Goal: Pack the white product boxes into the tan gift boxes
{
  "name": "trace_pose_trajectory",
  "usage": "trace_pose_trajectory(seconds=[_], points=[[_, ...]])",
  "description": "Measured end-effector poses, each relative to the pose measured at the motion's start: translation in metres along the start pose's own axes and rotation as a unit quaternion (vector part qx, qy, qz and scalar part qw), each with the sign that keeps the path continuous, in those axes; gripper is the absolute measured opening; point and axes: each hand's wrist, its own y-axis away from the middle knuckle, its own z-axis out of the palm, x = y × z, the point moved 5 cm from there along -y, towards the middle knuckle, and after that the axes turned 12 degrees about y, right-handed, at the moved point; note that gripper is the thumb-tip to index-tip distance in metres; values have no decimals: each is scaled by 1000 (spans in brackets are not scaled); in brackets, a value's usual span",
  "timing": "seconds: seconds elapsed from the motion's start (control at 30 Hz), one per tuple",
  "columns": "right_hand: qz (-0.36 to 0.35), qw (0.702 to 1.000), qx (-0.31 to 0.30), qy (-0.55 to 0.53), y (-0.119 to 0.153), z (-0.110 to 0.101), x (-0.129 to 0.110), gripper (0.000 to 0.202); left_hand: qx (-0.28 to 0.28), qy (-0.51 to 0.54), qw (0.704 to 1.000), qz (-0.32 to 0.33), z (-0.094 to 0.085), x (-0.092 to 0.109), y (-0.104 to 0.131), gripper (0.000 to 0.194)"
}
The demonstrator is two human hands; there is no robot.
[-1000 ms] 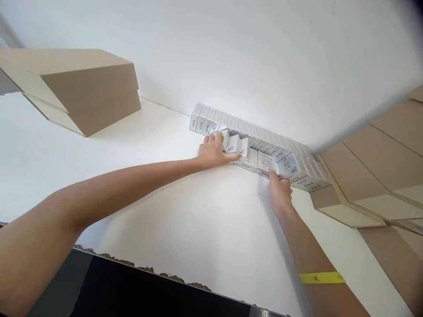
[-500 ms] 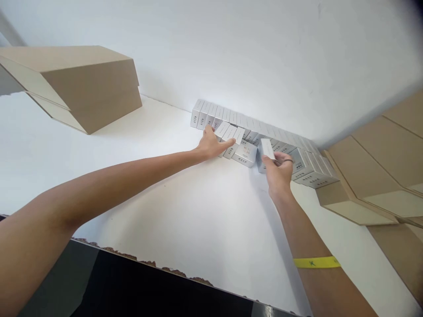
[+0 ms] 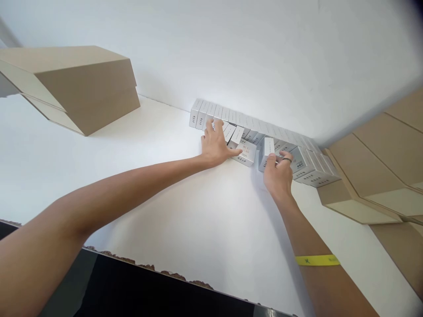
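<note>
A long row of small white boxes (image 3: 253, 125) stands along the wall, with more boxes in front of it. My left hand (image 3: 216, 143) is over the front boxes left of centre, its fingers spread and its thumb stretched toward a box lying flat (image 3: 247, 154). Under and beside that hand, a few upright boxes (image 3: 236, 135) lean together. My right hand (image 3: 279, 169) has its thumb and fingers round a white box (image 3: 267, 149), which is upright just left of a group of stacked white boxes (image 3: 310, 169). A dark ring is on one finger.
A large tan cardboard box (image 3: 89, 88) lies at the left on the white table (image 3: 198, 220). More tan boxes (image 3: 390, 154) stand at the right. The white wall (image 3: 247, 53) rises behind, and the table's chipped edge runs along the front.
My left hand has opened off the upright boxes and moved a little right, its fingers now spread. My right hand has shifted slightly, and its box is now more upright.
</note>
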Motion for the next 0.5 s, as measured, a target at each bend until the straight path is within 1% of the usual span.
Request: trace_pose_trajectory(seconds=[0.1, 0.17, 0.2, 0.27, 0.3, 0.33, 0.37, 0.4, 0.43, 0.47, 0.5], points=[[-17, 999, 17, 24, 3, -3, 1, 53, 53, 21, 998, -29, 6, 2, 2, 83], [-46, 998, 42, 34, 9, -6, -1, 58, 67, 27, 997, -24, 6, 2, 3, 76], [-69, 995, 62, 43, 12, -9, -4, 61, 67, 26, 997, -15, 6, 1, 3, 73], [-141, 980, 107, 93, 17, -15, -16, 64, 58, 26, 998, 2, 3, -1, 3, 70], [-185, 968, 106, 135, 17, -15, -24, 61, 54, 29, 998, 5, 1, -4, 4, 69], [-228, 953, 81, 184, 15, -12, -32, 58, 50, 36, 998, 4, -2, -6, 4, 70], [-263, 936, 37, 229, 11, -6, -40, 58, 45, 42, 998, -1, -4, -8, 5, 70], [-286, 921, -21, 264, 4, 0, -47, 62, 38, 46, 998, -9, -7, -11, 6, 69], [-295, 908, -82, 284, -5, 7, -53, 70, 30, 46, 998, -18, -10, -12, 8, 67], [-298, 898, -132, 294, -14, 13, -58, 83, 23, 44, 998, -26, -14, -13, 10, 65], [-297, 892, -167, 299, -23, 18, -63, 97, 18, 40, 998, -34, -18, -13, 13, 64]])
